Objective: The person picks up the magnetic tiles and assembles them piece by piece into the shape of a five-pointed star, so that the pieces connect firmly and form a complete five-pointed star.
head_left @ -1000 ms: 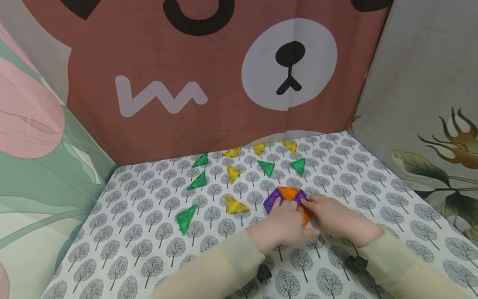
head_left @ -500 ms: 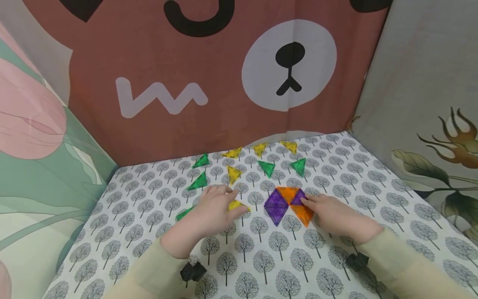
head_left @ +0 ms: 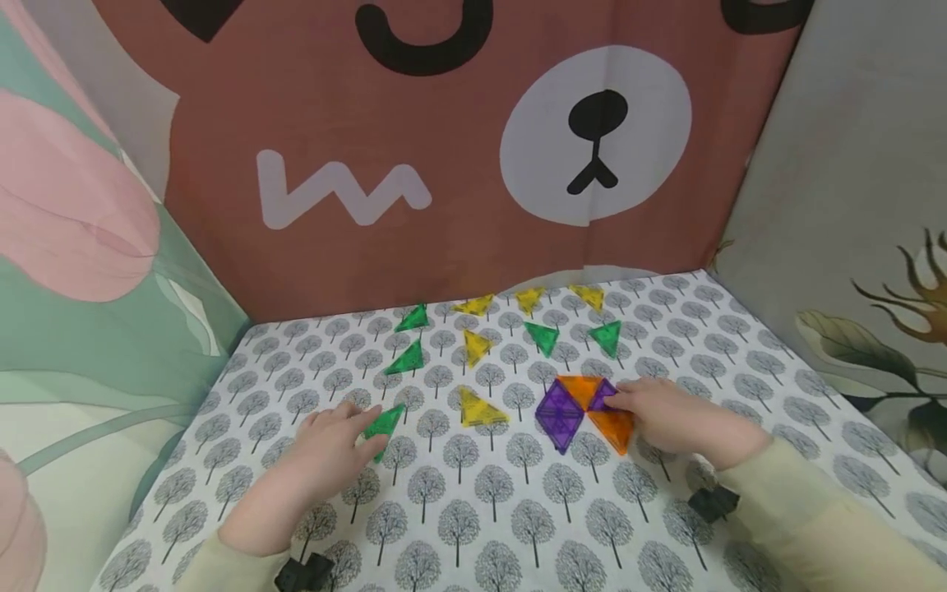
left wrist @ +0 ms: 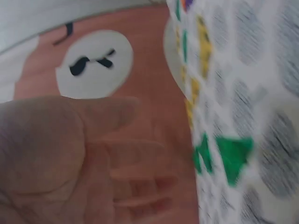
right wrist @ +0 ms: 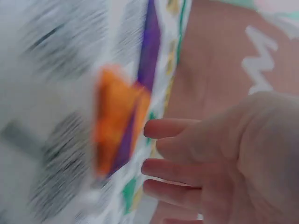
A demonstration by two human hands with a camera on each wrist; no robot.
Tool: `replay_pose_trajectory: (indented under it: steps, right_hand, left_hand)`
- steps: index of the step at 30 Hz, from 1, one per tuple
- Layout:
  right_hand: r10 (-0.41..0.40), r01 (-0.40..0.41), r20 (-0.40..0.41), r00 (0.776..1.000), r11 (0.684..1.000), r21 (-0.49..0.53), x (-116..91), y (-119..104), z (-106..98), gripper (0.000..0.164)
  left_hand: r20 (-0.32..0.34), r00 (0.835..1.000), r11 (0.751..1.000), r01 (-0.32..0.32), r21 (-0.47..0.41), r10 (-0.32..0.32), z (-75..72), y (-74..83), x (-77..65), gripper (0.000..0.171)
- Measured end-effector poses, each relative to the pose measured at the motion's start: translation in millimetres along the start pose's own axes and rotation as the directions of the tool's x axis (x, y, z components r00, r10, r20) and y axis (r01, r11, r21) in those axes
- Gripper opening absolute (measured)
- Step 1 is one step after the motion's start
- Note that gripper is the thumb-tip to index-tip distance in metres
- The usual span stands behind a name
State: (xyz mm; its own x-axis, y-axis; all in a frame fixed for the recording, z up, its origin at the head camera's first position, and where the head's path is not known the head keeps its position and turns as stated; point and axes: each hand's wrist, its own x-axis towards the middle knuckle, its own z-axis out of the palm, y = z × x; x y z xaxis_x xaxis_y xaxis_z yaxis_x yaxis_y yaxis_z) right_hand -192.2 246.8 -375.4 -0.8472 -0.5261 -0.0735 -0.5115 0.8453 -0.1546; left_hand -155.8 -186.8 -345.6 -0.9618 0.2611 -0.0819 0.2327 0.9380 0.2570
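Magnetic triangle tiles lie flat on the tree-print cloth. In the head view, purple tiles (head_left: 560, 418), an orange tile (head_left: 579, 385), a smaller-showing purple tile (head_left: 602, 398) and another orange tile (head_left: 614, 429) sit edge to edge in a partial ring. My right hand (head_left: 669, 418) is at the ring's right side, its fingertips over the right purple tile; its fingers look fairly straight in the right wrist view. To the left, my left hand (head_left: 329, 448) hovers with fingers spread at a green triangle tile (head_left: 385, 423), partly covering it. Its palm (left wrist: 42, 149) holds nothing.
Yellow tiles lie singly, one (head_left: 481, 409) between the hands and others farther back. More green tiles (head_left: 407, 358) lie at left and behind the ring, such as one green tile (head_left: 542, 337). A brown bear-print curtain (head_left: 444, 247) closes off the back.
My left hand has left the ring of tiles and swept left, past the yellow tile, to the near green tile. My right hand stays by the ring. The head view has shifted slightly.
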Motion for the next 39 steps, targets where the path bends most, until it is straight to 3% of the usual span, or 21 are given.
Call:
replay_pose_trajectory:
  steps: [5, 7, 12, 16, 21, 29, 39]
  right_hand:
    - [-0.065, 0.066, -0.016, 0.998, 0.997, 0.048, 17, -36, -10, 0.042]
    - [-0.069, 0.064, 0.037, 0.997, 0.99, 0.122, 26, -50, -10, 0.044]
    - [-0.041, -0.011, 0.171, 0.984, 0.957, 0.29, 51, -83, -3, 0.047]
    - [-0.038, -0.024, 0.183, 0.982, 0.945, 0.326, 71, -103, 8, 0.052]
    - [-0.023, -0.052, 0.192, 0.981, 0.925, 0.377, 92, -118, 19, 0.059]
    - [-0.02, -0.046, 0.2, 0.98, 0.947, 0.319, 110, -126, 25, 0.056]
    - [0.0, -0.026, 0.142, 0.99, 0.984, 0.176, 105, -128, 31, 0.053]
  left_hand:
    - [0.059, 0.995, 0.997, 0.079, 0.006, -0.079, 14.9, -18.8, -2.8, 0.048]
    - [0.07, 0.995, 0.998, 0.065, 0.015, -0.066, 20.1, -22.3, -1.8, 0.047]
    - [0.049, 0.998, 0.993, -0.042, 0.112, 0.037, 29.3, -25.8, 0.7, 0.048]
    - [0.057, 0.995, 0.985, -0.086, 0.147, 0.078, 32.6, -27.9, 1.6, 0.051]
    - [0.08, 0.994, 0.986, -0.084, 0.147, 0.073, 34.1, -28.0, 2.7, 0.051]
    - [0.102, 0.993, 0.985, -0.08, 0.155, 0.064, 35.7, -25.9, 5.7, 0.05]
    - [0.078, 0.994, 0.985, -0.088, 0.151, 0.077, 36.0, -24.1, 5.3, 0.046]
